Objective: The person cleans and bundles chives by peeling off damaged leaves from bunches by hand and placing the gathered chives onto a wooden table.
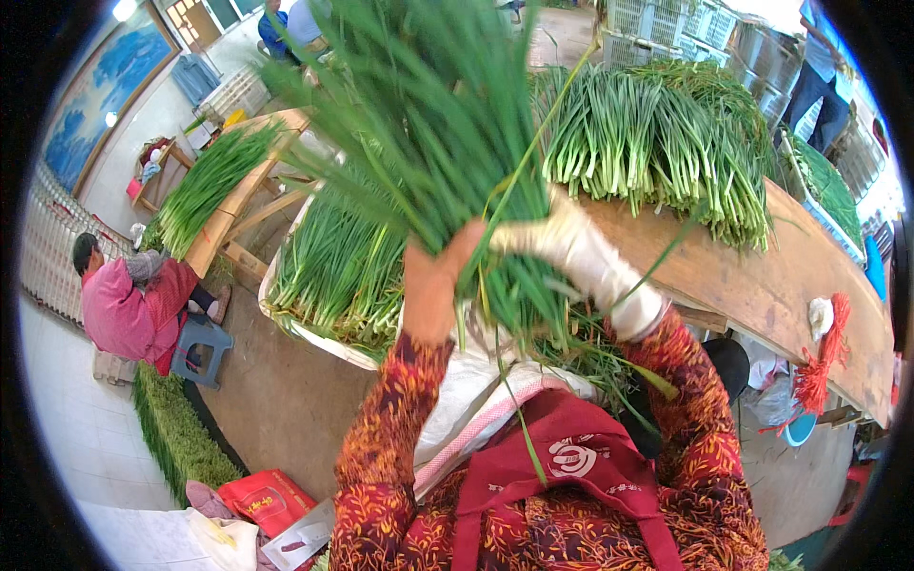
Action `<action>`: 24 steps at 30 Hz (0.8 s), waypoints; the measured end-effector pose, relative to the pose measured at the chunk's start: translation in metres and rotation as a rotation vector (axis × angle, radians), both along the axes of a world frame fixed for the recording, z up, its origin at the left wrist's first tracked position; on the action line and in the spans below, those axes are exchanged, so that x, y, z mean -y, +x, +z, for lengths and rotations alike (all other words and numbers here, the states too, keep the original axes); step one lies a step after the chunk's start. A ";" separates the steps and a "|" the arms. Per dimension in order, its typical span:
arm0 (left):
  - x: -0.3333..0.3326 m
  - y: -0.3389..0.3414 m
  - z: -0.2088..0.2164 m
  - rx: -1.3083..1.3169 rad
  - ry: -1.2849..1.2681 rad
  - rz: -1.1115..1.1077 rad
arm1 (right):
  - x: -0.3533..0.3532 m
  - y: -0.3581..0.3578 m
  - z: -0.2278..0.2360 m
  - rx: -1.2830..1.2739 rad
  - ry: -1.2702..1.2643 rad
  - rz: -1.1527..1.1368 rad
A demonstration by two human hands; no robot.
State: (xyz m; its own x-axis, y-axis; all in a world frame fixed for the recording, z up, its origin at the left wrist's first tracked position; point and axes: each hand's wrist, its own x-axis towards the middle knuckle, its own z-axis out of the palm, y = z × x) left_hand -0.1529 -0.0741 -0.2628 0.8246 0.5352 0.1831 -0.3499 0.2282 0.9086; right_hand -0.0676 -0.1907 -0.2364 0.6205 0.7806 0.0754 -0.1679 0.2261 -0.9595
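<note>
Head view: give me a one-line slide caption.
Bare left hand holding a bunch of long greens, white-gloved right hand against it, near a wooden table heaped with more stalks.

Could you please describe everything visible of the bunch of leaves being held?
The bunch is a thick sheaf of long, narrow green leaves, fresh-looking and partly blurred. It fans upward and leftward, some tips running out of the picture, with some yellowing on its right side. The bare left hand and white-gloved right hand hold it low; ends show below them.

Greens [657, 143] on tbl [705, 266] R, tub [319, 335] L (stool [202, 344] farther L)
</note>
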 end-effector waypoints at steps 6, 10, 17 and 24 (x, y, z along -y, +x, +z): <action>-0.021 0.063 0.061 0.283 0.269 -0.092 | -0.006 0.035 0.054 0.192 0.239 -0.221; -0.035 0.099 0.040 0.153 0.469 -0.149 | -0.008 0.080 0.020 0.339 0.206 -0.357; -0.036 0.116 0.017 0.212 0.493 -0.244 | -0.002 0.097 0.000 0.311 0.087 -0.402; -0.044 0.124 0.032 0.062 0.663 -0.185 | -0.013 0.097 0.001 0.281 0.116 -0.383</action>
State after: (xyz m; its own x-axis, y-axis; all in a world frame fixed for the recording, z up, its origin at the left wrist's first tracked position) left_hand -0.0291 -0.0297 -0.2309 0.8691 0.1455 0.4727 -0.4145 -0.3072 0.8567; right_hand 0.0291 -0.1781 -0.2353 0.8045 0.4770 0.3540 0.2097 0.3296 -0.9205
